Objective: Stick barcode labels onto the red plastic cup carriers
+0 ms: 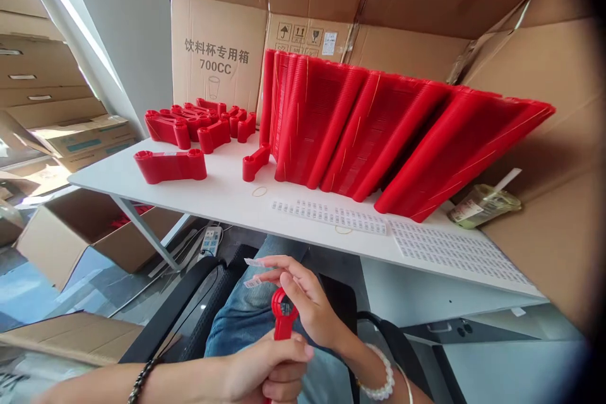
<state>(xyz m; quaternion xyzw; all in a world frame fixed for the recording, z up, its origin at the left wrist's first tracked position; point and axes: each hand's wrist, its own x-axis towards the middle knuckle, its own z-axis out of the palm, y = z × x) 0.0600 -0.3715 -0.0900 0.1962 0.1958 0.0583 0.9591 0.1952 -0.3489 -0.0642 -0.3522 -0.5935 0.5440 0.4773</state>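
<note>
My left hand (279, 366) is wrapped around a red plastic piece with a round end (283, 322), held upright above my lap. Something dark sits in its round end. Beside that end is my right hand (300, 297), its fingers stretched out. Small printed stickers, one upper (254, 262) and one lower (252, 282), cling to two of its fingertips. Whether the right hand touches the red piece I cannot tell. The lower part of the piece is hidden by my left fingers.
On the white table (227, 183) stand tall stacks of red pieces (326, 120), with smaller bundles (170, 166) at left. Sticker sheets (454, 249) lie along the front edge. A cup (483, 205) lies tilted at right. Cardboard (218, 57) walls the back; an open box (104, 233) sits below left.
</note>
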